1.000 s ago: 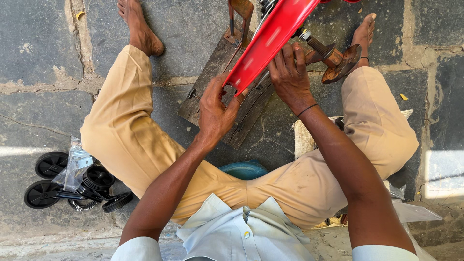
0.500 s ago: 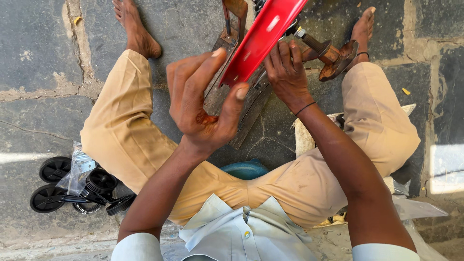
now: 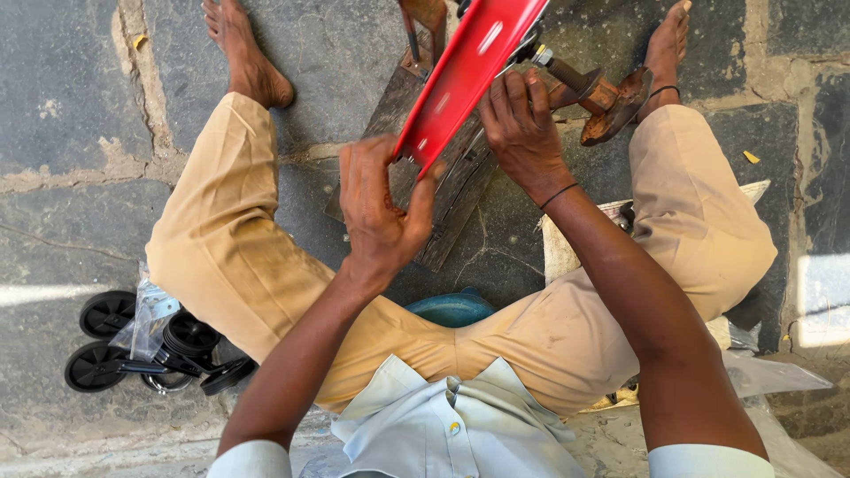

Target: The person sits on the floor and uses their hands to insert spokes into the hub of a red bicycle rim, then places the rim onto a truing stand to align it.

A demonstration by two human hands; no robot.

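I sit on a stone floor with my legs spread. A long red metal part [image 3: 467, 73] slants from the top centre down toward me, over a dark wooden board [image 3: 453, 189]. My left hand [image 3: 379, 211] grips the red part's lower end, thumb on one side and fingers on the other. My right hand [image 3: 521, 126] rests on the part's right edge, fingers curled over metal fittings beneath it. A rusty brown wheel on a short axle [image 3: 611, 104] sticks out to the right of that hand.
Several small black wheels [image 3: 146, 347] with a clear plastic bag lie on the floor at the lower left. A blue-green round object [image 3: 452, 309] peeks out between my thighs. White bags and paper [image 3: 770, 372] lie by my right leg.
My left hand lifted off the red part with its palm turned up and fingers spread, then came back down and closed on the part's lower end. The right hand stayed put.
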